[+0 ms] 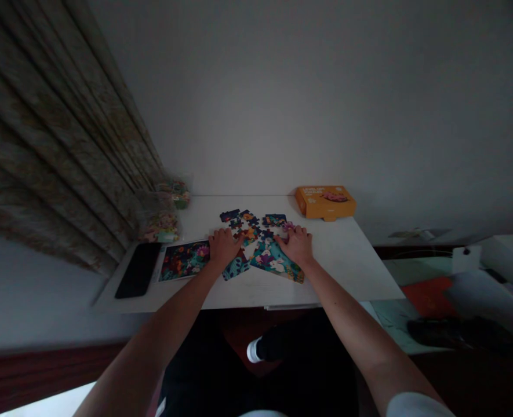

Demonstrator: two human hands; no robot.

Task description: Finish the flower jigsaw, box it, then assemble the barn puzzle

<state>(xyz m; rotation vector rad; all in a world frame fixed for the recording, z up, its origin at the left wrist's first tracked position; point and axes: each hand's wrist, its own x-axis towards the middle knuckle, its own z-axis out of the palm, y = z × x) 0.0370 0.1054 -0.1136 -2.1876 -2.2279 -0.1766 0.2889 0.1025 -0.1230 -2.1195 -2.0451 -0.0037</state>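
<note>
White tabletop [347, 260] bears a partly joined jigsaw puzzle [273, 260] near its front middle, its two lower sections splayed, with smaller clusters beyond them. Left hand [224, 248] lies palm down over the left section's outer edge, thumb spread from the fingers; right hand [297, 246] rests likewise on the right section, beside a pink flower piece [288, 226]. Whether either pinches anything, I cannot tell

Uneven pressure, I judge, could buckle the interlocked pieces or snap a seam, and pushing the sections together at their present angle might ride one over the other. A leftward slip of the left hand could drag the printed picture sheet [182, 260] just beside it

Only a narrow strip separates the puzzle's lower corners from the table's front edge. Leftward, the sheet, a flat black rectangular object [138, 269] and the plastic bags [158, 225] crowd movement; more room lies rightward, in front of the orange puzzle box [326, 202]
</note>
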